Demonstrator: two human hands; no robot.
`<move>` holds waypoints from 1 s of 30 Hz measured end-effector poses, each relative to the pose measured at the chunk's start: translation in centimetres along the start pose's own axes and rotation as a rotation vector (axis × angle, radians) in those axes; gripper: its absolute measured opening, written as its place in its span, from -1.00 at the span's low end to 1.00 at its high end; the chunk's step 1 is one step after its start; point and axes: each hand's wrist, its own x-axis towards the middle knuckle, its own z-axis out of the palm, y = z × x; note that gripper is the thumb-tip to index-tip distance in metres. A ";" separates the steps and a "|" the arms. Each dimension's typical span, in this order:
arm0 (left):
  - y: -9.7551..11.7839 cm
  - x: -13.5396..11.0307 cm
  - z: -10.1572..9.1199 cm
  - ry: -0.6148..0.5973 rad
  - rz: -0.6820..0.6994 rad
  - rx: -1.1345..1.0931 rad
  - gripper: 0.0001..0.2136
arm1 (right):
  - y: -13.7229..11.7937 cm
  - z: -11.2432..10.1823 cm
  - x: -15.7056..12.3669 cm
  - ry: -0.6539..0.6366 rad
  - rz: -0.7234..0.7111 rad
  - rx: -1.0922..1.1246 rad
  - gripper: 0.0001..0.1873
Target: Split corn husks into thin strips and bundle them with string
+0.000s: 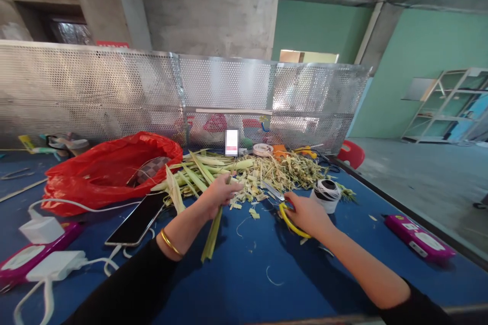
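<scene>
My left hand (220, 195), a gold bangle at its wrist, is closed around a long green leaf strip (211, 238) that sticks out below the palm. Its fingertips reach over the edge of a pile of pale plant scraps (263, 172). In my right hand (308, 212) is a pair of scissors (285, 217) with yellow handles, the blades pointing up and left toward the scraps. Long green leaves (198, 175) lie just beyond my left hand. A spool of white string (326, 195) stands right beside my right hand.
On the left are a red plastic bag (95, 172), a black phone (135, 221), white chargers (57, 265) with cables and a purple power strip (70, 233). Another purple device (419, 238) lies at right. Perforated metal panels (229, 81) close off the table's far side.
</scene>
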 end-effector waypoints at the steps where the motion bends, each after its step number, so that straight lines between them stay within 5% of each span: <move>1: 0.0 0.1 0.0 -0.060 -0.078 -0.114 -0.64 | 0.7 0.1 0.2 -0.016 -0.007 -0.062 -0.70; 6: -0.1 -0.1 -0.3 -0.288 -0.355 -0.717 -0.64 | -0.2 -1.0 0.8 -0.037 -0.096 -0.205 -0.89; 12: -1.2 -0.9 1.4 -0.165 -0.396 -0.951 -0.58 | -6.1 -1.3 1.4 0.433 -0.879 -0.048 -0.62; 17: -2.2 -1.3 3.0 -0.206 -0.449 -1.044 -0.56 | -7.3 1.1 0.6 0.527 -1.091 0.042 -0.65; 21: -2.5 -1.7 3.3 -0.284 -0.477 -1.009 -0.57 | -6.2 1.2 0.3 0.533 -1.001 0.268 -0.67; 25: -2.5 -2.1 3.4 -0.324 -0.504 -0.820 -0.47 | -4.8 -0.1 1.1 0.562 -0.707 0.577 -0.74; 30: -1.9 -2.9 3.6 0.022 -0.310 -0.571 -0.62 | -3.9 -2.8 2.6 0.503 -0.247 0.714 -0.81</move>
